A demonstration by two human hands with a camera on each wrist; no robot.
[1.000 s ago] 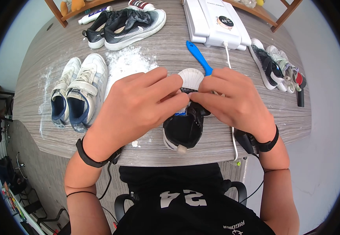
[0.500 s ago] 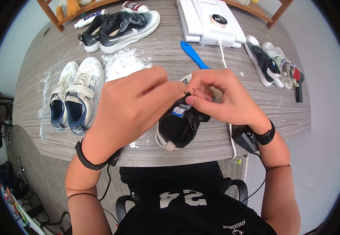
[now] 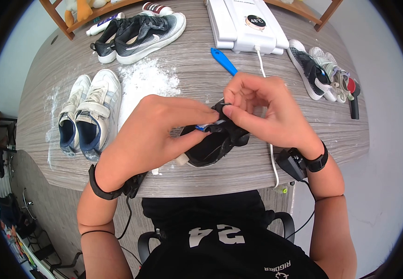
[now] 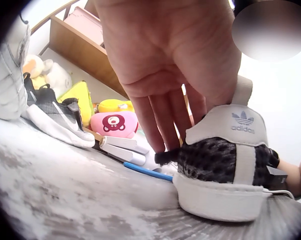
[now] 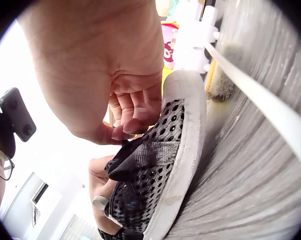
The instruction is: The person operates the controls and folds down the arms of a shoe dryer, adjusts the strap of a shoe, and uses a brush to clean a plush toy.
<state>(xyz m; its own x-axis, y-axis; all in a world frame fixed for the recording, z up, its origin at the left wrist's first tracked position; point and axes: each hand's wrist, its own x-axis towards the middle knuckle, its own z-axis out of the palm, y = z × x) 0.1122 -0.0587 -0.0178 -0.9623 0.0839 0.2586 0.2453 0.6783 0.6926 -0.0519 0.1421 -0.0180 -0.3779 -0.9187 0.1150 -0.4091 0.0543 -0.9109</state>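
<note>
A black mesh sneaker (image 3: 206,151) with a white sole stands on the table between both hands, its heel turned toward my left arm. In the left wrist view its pale heel patch (image 4: 230,122) bears an adidas logo. My left hand (image 3: 152,123) pinches the sneaker's tongue between thumb and fingers, beside a blue-and-white label (image 3: 204,127). With thumb and curled fingers, my right hand (image 3: 271,104) pinches the black upper end of the tongue. A dark strap (image 5: 153,155) crosses the mesh in the right wrist view. The toe is mostly hidden behind the hands.
White shoes (image 3: 101,104) stand at left on powder-marked wood (image 3: 152,79), grey-black sneakers (image 3: 152,37) behind them. A white device (image 3: 250,30) trails a cable (image 3: 270,153) past my right hand. A blue-handled brush (image 3: 222,59) lies beyond; more shoes (image 3: 310,69) sit at right.
The sneaker has swung round so its heel points further left. My left thumb has come into view at the tongue, and the right hand keeps its pinch, shifted slightly.
</note>
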